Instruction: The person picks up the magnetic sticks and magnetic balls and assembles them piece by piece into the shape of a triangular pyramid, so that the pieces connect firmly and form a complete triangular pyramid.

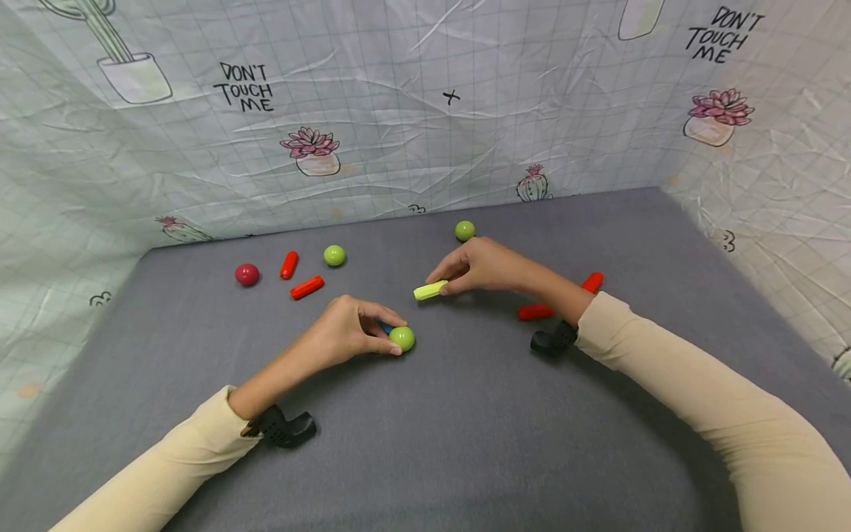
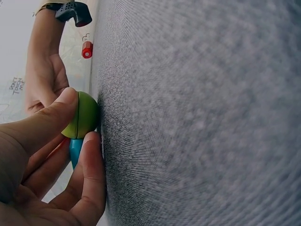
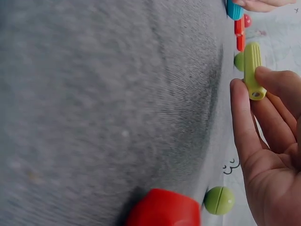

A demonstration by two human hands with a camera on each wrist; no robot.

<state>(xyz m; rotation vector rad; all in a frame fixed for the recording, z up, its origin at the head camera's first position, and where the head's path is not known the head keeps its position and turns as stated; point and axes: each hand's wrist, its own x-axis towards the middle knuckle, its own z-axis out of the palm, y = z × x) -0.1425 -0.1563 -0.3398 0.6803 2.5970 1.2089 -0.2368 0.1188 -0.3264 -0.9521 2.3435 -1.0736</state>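
My left hand (image 1: 340, 331) pinches a glossy green ball (image 1: 402, 338) between thumb and fingers, low over the grey cloth. Beneath those fingers a blue stick (image 2: 75, 151) reaches the ball in the left wrist view; whether it is joined to the ball I cannot tell. Ahead and to the right, my right hand (image 1: 488, 264) pinches one end of a yellow ribbed stick (image 1: 428, 290) with thumb and fingertips. The right wrist view shows a hole in the near end of that yellow stick (image 3: 252, 70). Its other end points toward the left hand's side.
At the back left are a dark red ball (image 1: 247, 275), two red sticks (image 1: 306, 287) and a green ball (image 1: 335, 256). Another green ball (image 1: 465, 230) sits behind the right hand. Red pieces (image 1: 535, 311) lie beneath the right forearm. A patterned curtain (image 1: 399, 133) borders the table.
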